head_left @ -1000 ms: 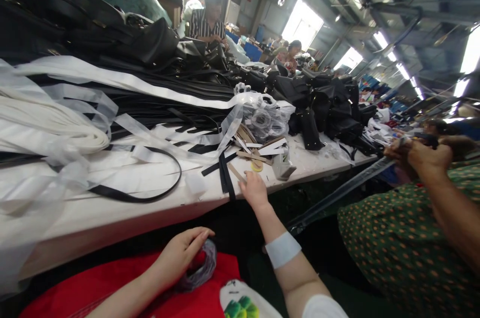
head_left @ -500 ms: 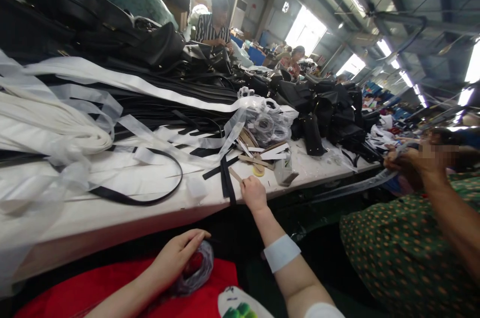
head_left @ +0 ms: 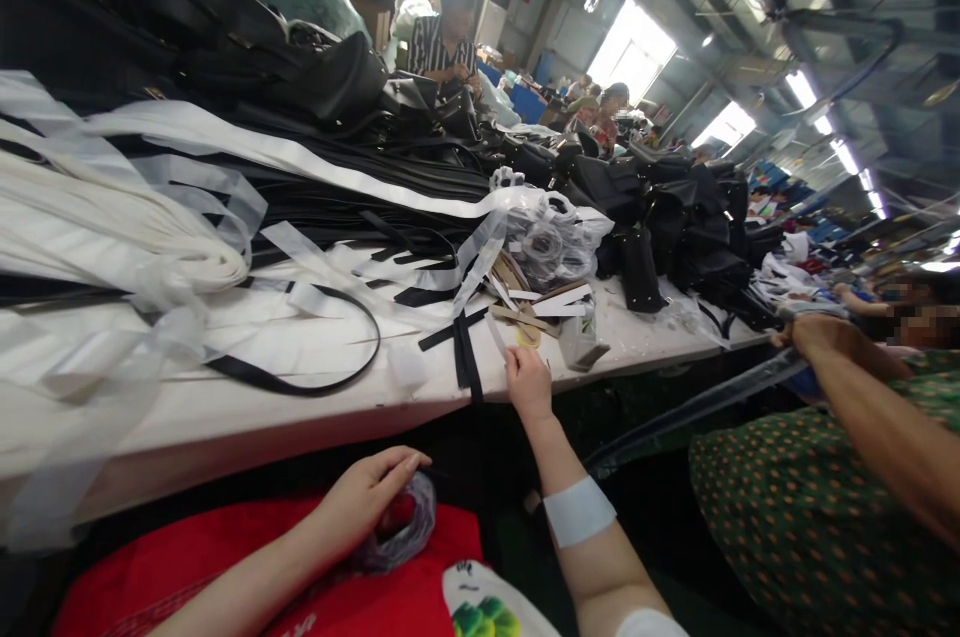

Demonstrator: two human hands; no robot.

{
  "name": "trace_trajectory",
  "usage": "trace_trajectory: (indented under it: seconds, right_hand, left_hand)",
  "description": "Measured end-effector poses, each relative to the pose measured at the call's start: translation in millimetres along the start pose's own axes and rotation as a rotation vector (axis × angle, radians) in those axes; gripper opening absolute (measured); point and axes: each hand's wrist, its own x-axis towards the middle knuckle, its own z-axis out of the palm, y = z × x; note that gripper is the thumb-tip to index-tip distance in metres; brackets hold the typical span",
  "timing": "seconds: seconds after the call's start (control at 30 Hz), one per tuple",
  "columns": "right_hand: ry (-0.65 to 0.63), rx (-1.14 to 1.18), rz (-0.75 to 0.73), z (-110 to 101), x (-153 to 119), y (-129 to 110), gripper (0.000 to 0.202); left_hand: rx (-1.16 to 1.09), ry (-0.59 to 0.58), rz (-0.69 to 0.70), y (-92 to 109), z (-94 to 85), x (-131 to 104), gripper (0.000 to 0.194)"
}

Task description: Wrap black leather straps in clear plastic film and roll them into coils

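Note:
My right hand (head_left: 529,383) is at the table's front edge, its fingers closed on one end of a thin pale strip (head_left: 496,335). Just left of it, black straps (head_left: 463,357) lie crossed and hang over the edge. My left hand (head_left: 371,495) is low over my lap, thumb and fingers pinched together. What it pinches is lost against the dark background. A ring-shaped coil wrapped in clear plastic (head_left: 414,529) rests beneath that hand on the red cloth (head_left: 247,557).
The white table (head_left: 300,422) bears bundled white strips (head_left: 187,262), a looped black strap (head_left: 375,337), plastic-wrapped coils (head_left: 551,242), a small box (head_left: 583,342) and piled black bags (head_left: 675,227). A co-worker's arm (head_left: 862,387) reaches in at right, holding clear plastic.
The view has shifted slightly, so the table and both hands appear a little further right. My right hand still holds the strip, which now stands more upright. My left hand keeps its pinch.

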Motion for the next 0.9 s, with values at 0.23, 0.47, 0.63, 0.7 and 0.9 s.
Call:
trace_trajectory:
  seconds: [0.23, 0.47, 0.63, 0.7, 0.9]
  right_hand:
    - [0.161, 0.277, -0.103, -29, -24, -6, 0.028]
    - [0.246, 0.124, -0.268, -31, -32, -8, 0.026]
    - [0.134, 0.259, -0.534, -47, -64, -35, 0.029]
    - [0.109, 0.314, -0.575, -54, -72, -42, 0.03]
    - [0.018, 0.394, -0.614, -61, -82, -58, 0.023]
  left_hand:
    - [-0.032, -0.005, -0.011, 3, 1.3, 3, 0.043]
    - [-0.135, -0.034, -0.112, 0, 7.3, 1, 0.05]
    - [-0.069, -0.016, -0.038, 1, 4.4, 1, 0.044]
    - [-0.051, -0.005, -0.013, 4, 3.7, 1, 0.041]
    - [-0.062, -0.064, 0.053, 10, 3.8, -8, 0.043]
